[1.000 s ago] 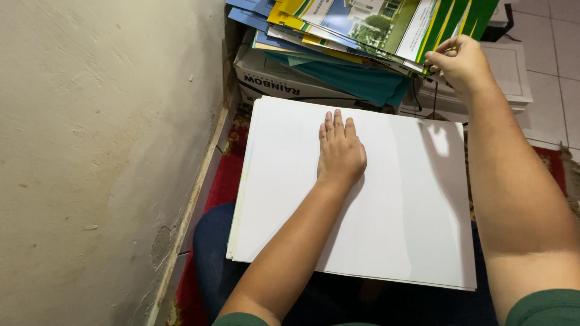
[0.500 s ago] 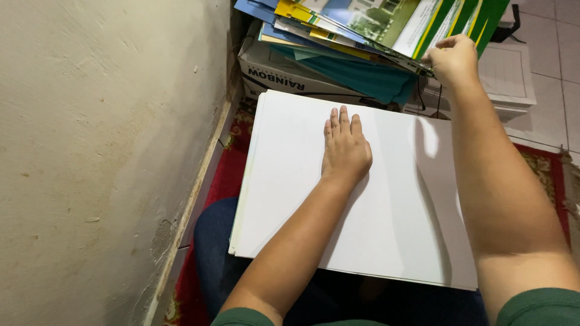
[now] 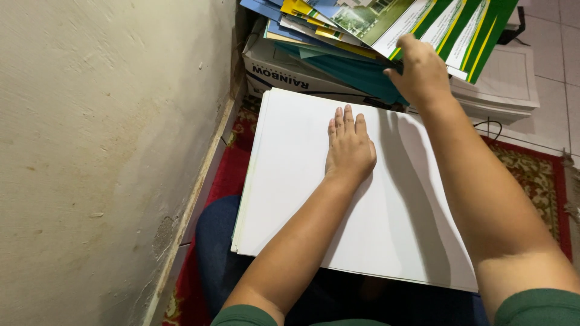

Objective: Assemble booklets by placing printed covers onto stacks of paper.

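White sheets (image 3: 386, 229) lie stacked on the lap, left hand (image 3: 349, 148) flat on them; right hand (image 3: 423, 72) grips a green folder (image 3: 459, 30), not yet lifted free.

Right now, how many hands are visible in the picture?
2. The left hand lies flat on the large white paper sheets on the lap. The right hand reaches up to the stack of green and blue printed folders.

Head cam, steep downward tilt, close over lap, one view only
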